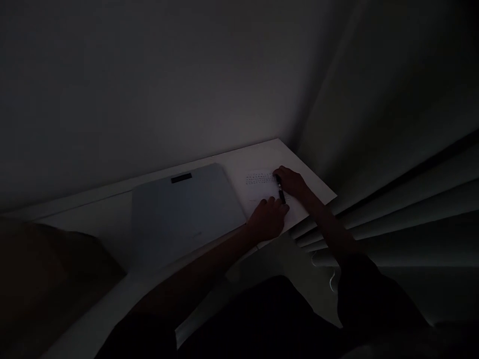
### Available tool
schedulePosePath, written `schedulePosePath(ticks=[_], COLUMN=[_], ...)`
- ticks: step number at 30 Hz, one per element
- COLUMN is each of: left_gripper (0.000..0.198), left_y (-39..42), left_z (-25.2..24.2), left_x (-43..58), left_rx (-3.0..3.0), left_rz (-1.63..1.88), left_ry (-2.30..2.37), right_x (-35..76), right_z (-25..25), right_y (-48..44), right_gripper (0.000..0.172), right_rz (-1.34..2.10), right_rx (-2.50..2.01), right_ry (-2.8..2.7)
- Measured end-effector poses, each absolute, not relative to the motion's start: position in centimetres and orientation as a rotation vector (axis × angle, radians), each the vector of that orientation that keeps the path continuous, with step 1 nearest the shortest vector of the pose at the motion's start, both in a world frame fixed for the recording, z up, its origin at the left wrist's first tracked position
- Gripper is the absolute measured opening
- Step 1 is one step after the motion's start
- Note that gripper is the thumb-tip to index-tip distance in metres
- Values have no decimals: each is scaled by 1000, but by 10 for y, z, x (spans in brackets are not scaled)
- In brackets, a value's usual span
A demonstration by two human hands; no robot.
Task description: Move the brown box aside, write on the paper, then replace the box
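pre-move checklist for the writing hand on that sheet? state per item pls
1. Right hand grips pen: ok.
2. Pen tip on paper: cannot tell, too dark.
3. Left hand rests on the paper's near edge: ok.
4. Paper lies flat on desk: ok.
5. Closed laptop sits beside the paper, apart from both hands: ok.
6. Light enough to read the written lines: not ok.

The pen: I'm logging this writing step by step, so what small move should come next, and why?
Probably slide the pen in the right hand onward along the line. Its tip sits beside rows of writing on the paper, and the left hand pins the sheet.
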State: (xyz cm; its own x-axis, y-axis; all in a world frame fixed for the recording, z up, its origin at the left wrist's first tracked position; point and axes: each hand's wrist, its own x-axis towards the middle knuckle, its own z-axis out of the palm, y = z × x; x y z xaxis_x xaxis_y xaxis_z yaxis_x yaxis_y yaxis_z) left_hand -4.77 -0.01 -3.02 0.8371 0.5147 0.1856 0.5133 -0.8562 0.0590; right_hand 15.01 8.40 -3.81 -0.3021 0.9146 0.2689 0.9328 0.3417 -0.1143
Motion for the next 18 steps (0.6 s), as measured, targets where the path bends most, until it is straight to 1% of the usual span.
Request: schedulePosePath(ticks=[7,14,18], left_gripper=[26,36,39], left_y=[1,-3,-14], left_z=[-35,-41,-38], left_x=[-46,-47,-57], left_rx=[3017,3108,3121], left_rz=[287,228,260], left_ry=[844,827,832], right_x=[153,155,159], right_z=[-43,-45,-48], right_y=[90,92,93], right_gripper=[23,28,34], right_rz=[-33,0,53], right_rx=[-1661,-1679,-1622], right_ry=[-2368,-2347,-2258])
